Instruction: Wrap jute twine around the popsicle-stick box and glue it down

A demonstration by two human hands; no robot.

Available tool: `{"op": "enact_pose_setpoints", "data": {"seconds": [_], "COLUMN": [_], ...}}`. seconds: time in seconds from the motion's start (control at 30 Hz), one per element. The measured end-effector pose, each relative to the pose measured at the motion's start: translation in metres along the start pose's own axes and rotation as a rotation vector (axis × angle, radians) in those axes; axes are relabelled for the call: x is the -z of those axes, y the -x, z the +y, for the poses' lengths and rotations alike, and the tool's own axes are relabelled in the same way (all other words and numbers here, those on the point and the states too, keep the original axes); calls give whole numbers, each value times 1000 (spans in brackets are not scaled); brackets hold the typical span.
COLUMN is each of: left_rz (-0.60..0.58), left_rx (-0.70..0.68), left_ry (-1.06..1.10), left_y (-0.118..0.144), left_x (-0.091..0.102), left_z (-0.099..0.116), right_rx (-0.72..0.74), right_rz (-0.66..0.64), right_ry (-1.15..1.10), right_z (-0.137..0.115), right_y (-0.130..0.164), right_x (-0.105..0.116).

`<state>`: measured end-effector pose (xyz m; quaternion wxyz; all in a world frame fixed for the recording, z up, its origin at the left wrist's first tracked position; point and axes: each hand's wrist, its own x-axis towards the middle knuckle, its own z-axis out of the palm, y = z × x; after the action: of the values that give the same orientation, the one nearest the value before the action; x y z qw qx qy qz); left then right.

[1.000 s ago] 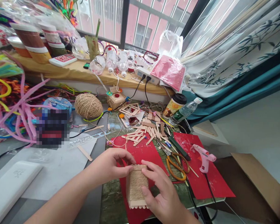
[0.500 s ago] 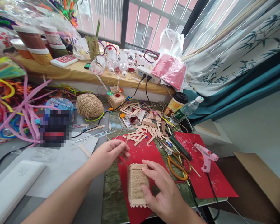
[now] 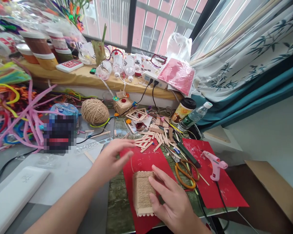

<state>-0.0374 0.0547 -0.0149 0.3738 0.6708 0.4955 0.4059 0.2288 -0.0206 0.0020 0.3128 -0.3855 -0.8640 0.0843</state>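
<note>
A small box wrapped in twine (image 3: 144, 188), with a scalloped edge of wooden stick ends at its bottom, stands on a red sheet (image 3: 152, 161). My right hand (image 3: 173, 198) holds it from the right, fingers and thumb against the twine-covered side. Above and left of the box, my left hand (image 3: 114, 159) is open, thumb and fingers apart, slightly blurred. A loose strand of twine (image 3: 132, 164) rises from the box's top left corner toward the left hand. Farther back lies the ball of twine (image 3: 95, 111).
Wooden craft sticks (image 3: 158, 133) lie piled behind the hands. To the right are orange-handled scissors (image 3: 185, 174) and a pink glue gun (image 3: 215, 165) on another red sheet. A water bottle (image 3: 195, 116) and a lidded cup (image 3: 183, 110) stand at the back. A white case (image 3: 21, 195) lies left.
My left hand's fingers have opened from a pinch, and the hand has shifted slightly left. The twine strand now hangs loose by the box. My right hand stays on the box.
</note>
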Motion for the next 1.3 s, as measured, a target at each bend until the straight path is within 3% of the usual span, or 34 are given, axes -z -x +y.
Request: {"op": "enact_pose_setpoints", "data": {"seconds": [0.07, 0.17, 0.23, 0.37, 0.43, 0.53, 0.67, 0.8, 0.93, 1.07, 1.3], "left_rz": [-201, -278, -193, 175, 232, 206, 211, 252, 280, 229, 180], "left_rx": [-26, 39, 122, 276, 336, 383, 314, 288, 316, 382, 391], "left_ry": [64, 132, 256, 471, 527, 558, 682, 751, 707, 674, 622], "left_y": [8, 13, 9, -4, -9, -12, -12, -14, -16, -15, -14], "left_x": [-10, -20, -17, 2, 9, 10, 5, 2, 1, 1, 0], "left_z": [13, 22, 18, 0, -8, -13, -13, -17, -22, -24, -21], "right_rx": [54, 150, 177, 234, 293, 301, 164, -5, -153, -367, -584], "right_rz": [6, 54, 96, 42, -28, -39, 23, 61, 175, 270, 322], "right_ry": [38, 68, 50, -66, -88, -114, -207, -264, -273, -407, -662], "right_z": [-5, -11, -13, -9, -6, -6, -9, -6, 4, 16, 48], "right_y": [-3, -7, -6, 3, 5, -2, -14, -11, 1, 1, -42], "right_x": [5, 11, 12, 8, 10, 19, 34, 34, 26, 17, -15]}}
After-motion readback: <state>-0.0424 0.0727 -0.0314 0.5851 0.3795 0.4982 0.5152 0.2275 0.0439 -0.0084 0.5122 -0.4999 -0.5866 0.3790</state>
